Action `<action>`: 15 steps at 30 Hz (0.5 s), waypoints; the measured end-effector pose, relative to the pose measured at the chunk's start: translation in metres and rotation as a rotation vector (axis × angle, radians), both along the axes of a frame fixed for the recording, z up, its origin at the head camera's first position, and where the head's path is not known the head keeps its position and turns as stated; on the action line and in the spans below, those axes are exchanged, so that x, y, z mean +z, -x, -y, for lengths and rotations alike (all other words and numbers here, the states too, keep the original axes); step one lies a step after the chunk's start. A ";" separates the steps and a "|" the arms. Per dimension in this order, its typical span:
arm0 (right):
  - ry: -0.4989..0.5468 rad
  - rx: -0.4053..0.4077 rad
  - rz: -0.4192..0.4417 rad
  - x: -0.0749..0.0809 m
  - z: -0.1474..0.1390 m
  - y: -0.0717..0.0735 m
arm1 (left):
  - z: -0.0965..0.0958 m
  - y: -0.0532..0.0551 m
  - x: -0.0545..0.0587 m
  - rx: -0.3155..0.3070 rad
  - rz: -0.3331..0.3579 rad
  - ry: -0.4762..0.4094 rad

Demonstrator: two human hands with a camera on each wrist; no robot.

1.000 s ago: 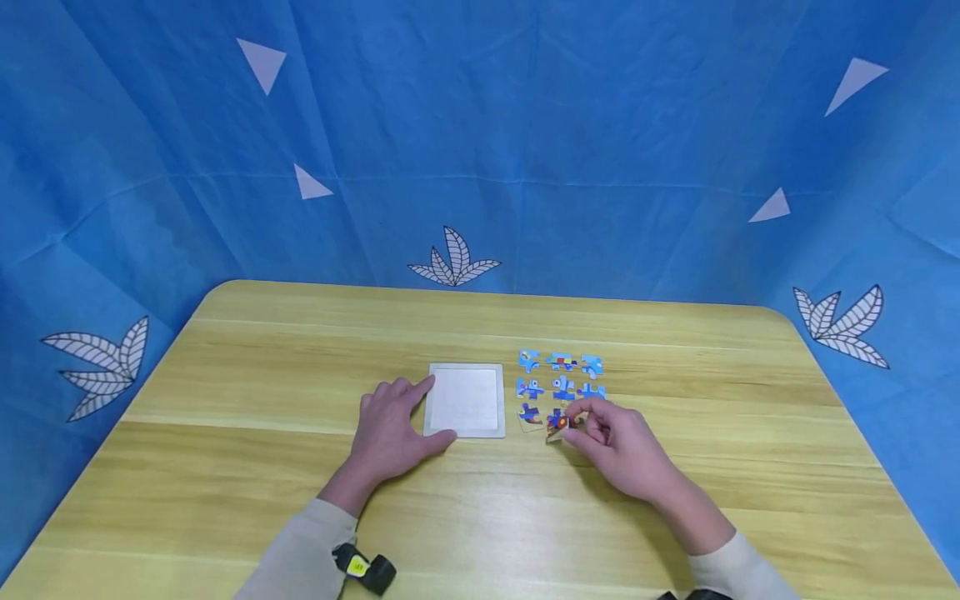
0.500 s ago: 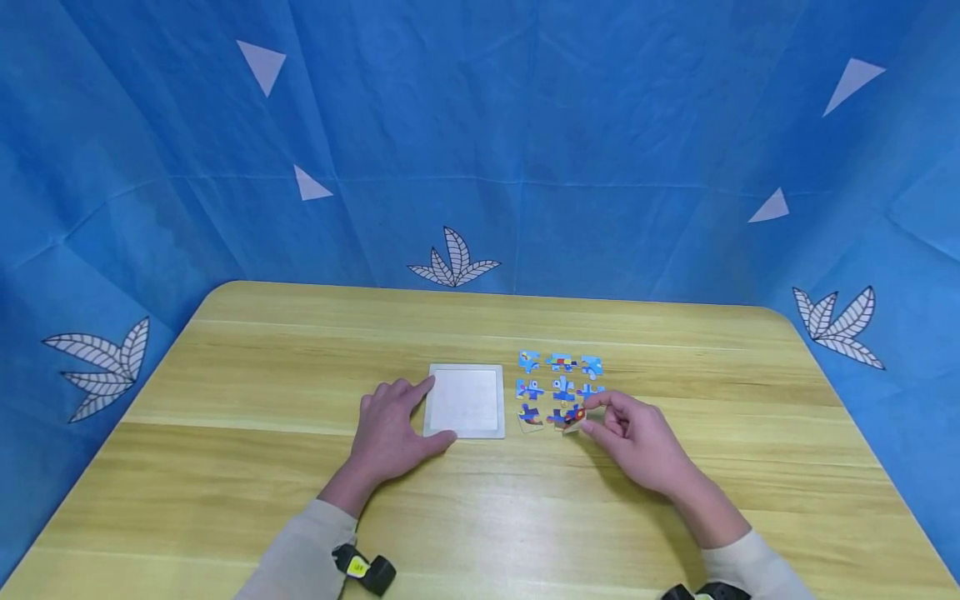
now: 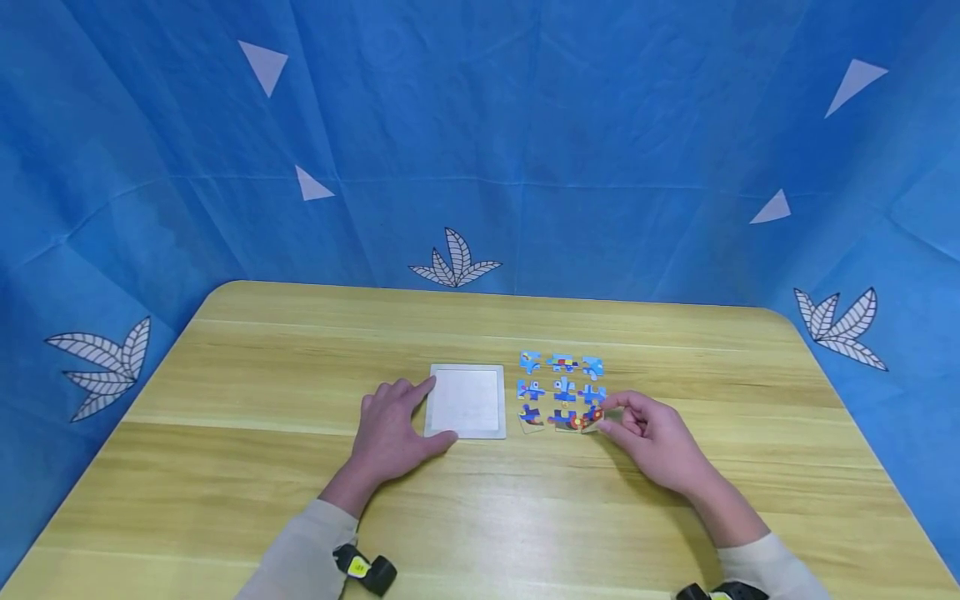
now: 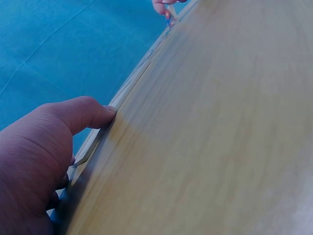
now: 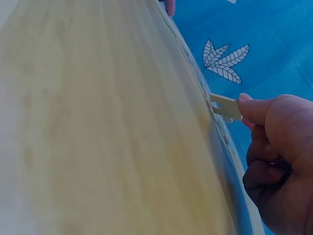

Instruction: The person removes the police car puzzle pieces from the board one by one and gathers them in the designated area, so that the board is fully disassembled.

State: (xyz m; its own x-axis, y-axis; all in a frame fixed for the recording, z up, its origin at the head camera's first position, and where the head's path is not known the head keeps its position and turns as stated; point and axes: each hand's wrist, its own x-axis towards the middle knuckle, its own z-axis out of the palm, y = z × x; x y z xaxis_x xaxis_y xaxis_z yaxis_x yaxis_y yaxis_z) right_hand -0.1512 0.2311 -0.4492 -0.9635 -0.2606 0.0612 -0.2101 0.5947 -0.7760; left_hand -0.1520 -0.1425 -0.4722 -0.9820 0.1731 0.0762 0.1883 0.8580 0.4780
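My right hand point(image 3: 660, 442) pinches a jigsaw piece point(image 3: 593, 417) between thumb and index finger, tilted at the lower right corner of a small grid of puzzle pieces. In the right wrist view the pale edge of that jigsaw piece point(image 5: 227, 105) juts out from the fingertips; the other fingers are curled in. To the left, a square white puzzle tray point(image 3: 480, 433) with a raised rim lies flat. My left hand point(image 3: 390, 429) rests at its left side, thumb point(image 4: 105, 116) at the near edge and index finger at the far left, fingers spread.
Several blue jigsaw pieces point(image 3: 564, 388) lie in spaced rows right of the tray. All of it is on a wooden table point(image 3: 480, 517) with rounded far corners. A blue curtain point(image 3: 480, 150) with leaf and triangle prints hangs behind.
My right hand has moved right with the pinched jigsaw piece, from the middle of the near row to its right end. A piece with a red-orange round shape now shows in the middle. Left hand still.
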 end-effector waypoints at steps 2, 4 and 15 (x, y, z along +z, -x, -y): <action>-0.005 -0.003 0.005 -0.001 -0.003 -0.001 | 0.000 0.000 0.000 -0.004 -0.006 -0.004; -0.009 -0.006 0.009 -0.002 -0.005 -0.001 | 0.001 0.000 -0.001 -0.007 -0.013 -0.007; -0.048 0.001 -0.001 -0.008 -0.011 -0.001 | 0.000 0.000 0.000 0.000 -0.020 -0.005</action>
State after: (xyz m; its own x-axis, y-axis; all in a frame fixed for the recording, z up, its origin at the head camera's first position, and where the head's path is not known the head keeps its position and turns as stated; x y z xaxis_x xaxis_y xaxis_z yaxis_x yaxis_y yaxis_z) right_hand -0.1506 0.2418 -0.4568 -0.9633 -0.2638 0.0491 -0.2110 0.6314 -0.7462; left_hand -0.1517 -0.1422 -0.4727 -0.9802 0.1729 0.0969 0.1982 0.8557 0.4780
